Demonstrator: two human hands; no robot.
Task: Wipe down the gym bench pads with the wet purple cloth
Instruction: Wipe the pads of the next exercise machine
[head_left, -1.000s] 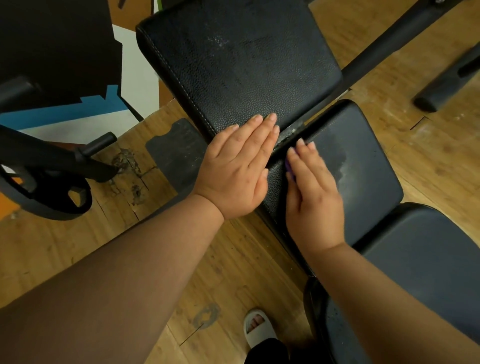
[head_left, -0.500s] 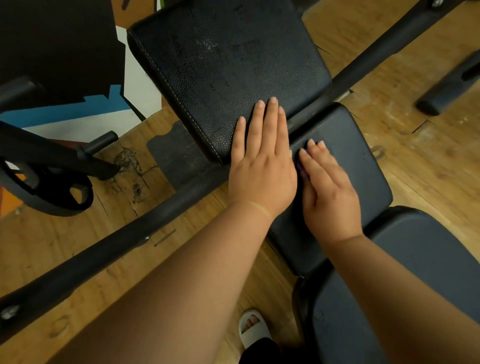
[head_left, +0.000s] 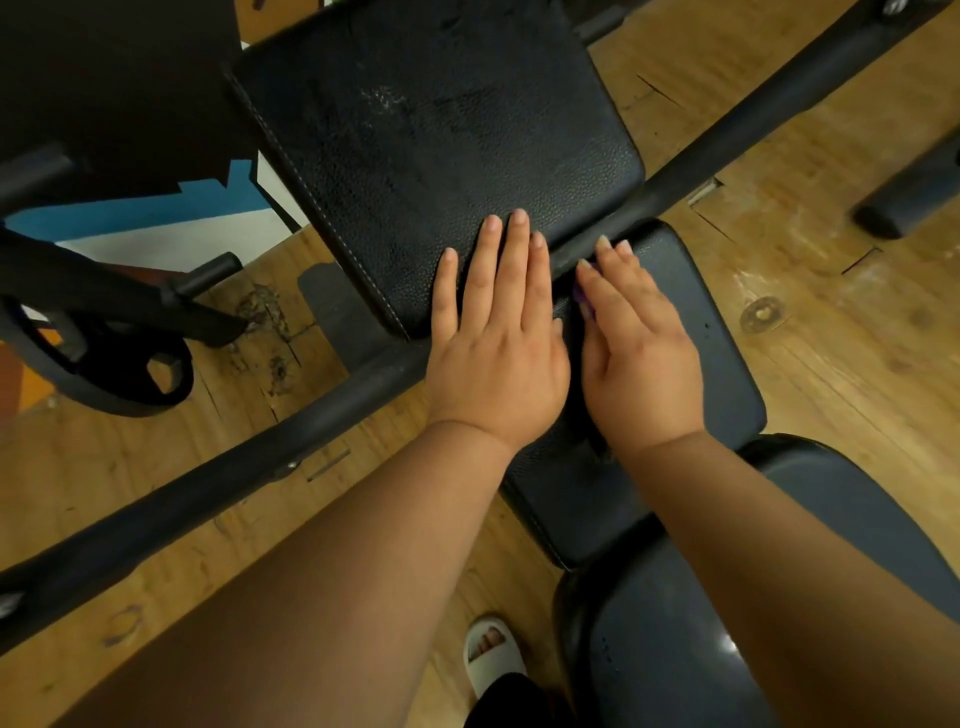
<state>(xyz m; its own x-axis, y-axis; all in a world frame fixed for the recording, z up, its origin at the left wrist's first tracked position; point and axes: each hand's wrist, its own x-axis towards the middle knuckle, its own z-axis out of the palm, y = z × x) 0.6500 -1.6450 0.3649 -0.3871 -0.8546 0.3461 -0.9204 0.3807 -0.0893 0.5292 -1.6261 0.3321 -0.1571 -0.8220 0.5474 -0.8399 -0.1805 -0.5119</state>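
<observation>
1. Where the bench's large upper pad (head_left: 441, 156) meets its smaller middle pad (head_left: 722, 374), two bare hands lie side by side, seen from above.
2. The left hand (head_left: 493, 353) lies flat on the near edge of the upper pad, its fingers straight and close together. Its palm hangs over the gap between the pads.
3. The right hand (head_left: 641, 353), just beside it, lies flat on the far left corner of the middle pad. Its fingers are straight and gripping nothing, and the fingertips reach that pad's far edge.
4. The purple cloth (head_left: 582, 304) is pressed under the right hand and almost wholly hidden. Only a small purple sliver shows beside the fingers, between the two hands.
5. A black frame bar (head_left: 234, 483) runs diagonally under the bench, passing beneath the gap between the pads.
6. A third, glossy pad (head_left: 675, 649) sits at the bench's near end, under the right forearm.
7. The bench stands on a worn wooden floor (head_left: 831, 338). A black weight plate (head_left: 104, 384) lies off the bench's left side, and a foot in a white sandal (head_left: 491, 657) is near the bottom edge.
</observation>
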